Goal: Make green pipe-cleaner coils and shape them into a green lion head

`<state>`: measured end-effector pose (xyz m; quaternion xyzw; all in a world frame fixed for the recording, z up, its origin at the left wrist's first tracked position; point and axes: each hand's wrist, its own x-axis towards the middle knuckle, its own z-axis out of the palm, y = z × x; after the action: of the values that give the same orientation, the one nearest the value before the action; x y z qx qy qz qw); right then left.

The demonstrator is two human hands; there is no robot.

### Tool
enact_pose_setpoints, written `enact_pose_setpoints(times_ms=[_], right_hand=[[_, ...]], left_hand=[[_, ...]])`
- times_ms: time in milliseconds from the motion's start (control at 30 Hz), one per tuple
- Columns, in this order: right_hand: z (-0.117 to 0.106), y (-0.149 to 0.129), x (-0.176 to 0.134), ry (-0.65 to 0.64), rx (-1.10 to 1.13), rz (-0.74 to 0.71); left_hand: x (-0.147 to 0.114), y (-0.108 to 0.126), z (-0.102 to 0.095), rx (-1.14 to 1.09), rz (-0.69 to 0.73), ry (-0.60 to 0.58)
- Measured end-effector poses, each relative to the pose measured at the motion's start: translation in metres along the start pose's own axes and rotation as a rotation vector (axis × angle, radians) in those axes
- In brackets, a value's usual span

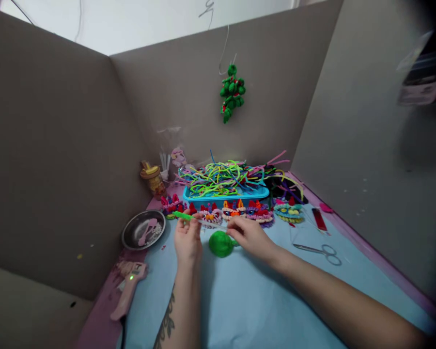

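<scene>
A: Where's the green ball (221, 244)?
B: Approx. mid bench (240, 300), just below R hand's (250, 236) fingertips, nearer that than L hand (188, 240); contact unclear.
A: Fingers?
B: Both pinched: L on green pipe cleaner (183, 216), R on thin pale rod's (212, 224) right end. Rod's axis runs L–R btwn hands.
A: Beyond?
B: Blue tray (194, 199), twd bench's far edge.

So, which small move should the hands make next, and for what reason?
Perhaps the right hand should gently pull the pale rod: it pinches that rod, which runs between both hands, while the left hand holds the green piece at the opposite end. How piece and rod join is too small to tell.
</scene>
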<state>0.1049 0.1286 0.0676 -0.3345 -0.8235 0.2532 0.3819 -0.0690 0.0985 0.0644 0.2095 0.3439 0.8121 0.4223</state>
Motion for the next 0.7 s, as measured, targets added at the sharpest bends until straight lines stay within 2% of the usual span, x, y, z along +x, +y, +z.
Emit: enact_pose_setpoints(times_ms=[67,167,233,333,400,467,567,700], right_hand=[[-0.021,0.009,-0.002,0.006,-0.078,-0.037],[-0.066,0.034,-0.014,0.115,-0.175,0.050],[-0.092,0.055,-0.030,0.055,-0.280,0.104],[-0.112,0.079,-0.057,-0.135,-0.424,0.228],[-0.110,0.085,-0.068,-0.223,-0.497,0.294],[-0.101,0.081,-0.069,-0.228,-0.604,0.306],[-0.081,0.064,-0.055,-0.182,-0.690,0.217],[-0.047,0.043,-0.031,-0.327,-0.525,0.069]], left_hand=[[0.008,0.009,-0.006,-0.046,0.046,0.056],[0.015,0.014,-0.012,-0.008,0.105,0.109],[0.013,0.011,-0.012,0.115,0.071,0.108],[0.007,0.002,-0.010,0.358,-0.043,-0.026],[0.003,-0.004,-0.008,0.484,-0.084,-0.142],[0.001,-0.007,-0.008,0.565,-0.068,-0.202],[0.000,-0.008,-0.008,0.608,-0.041,-0.186],[-0.002,-0.005,-0.005,0.536,-0.099,-0.110]])
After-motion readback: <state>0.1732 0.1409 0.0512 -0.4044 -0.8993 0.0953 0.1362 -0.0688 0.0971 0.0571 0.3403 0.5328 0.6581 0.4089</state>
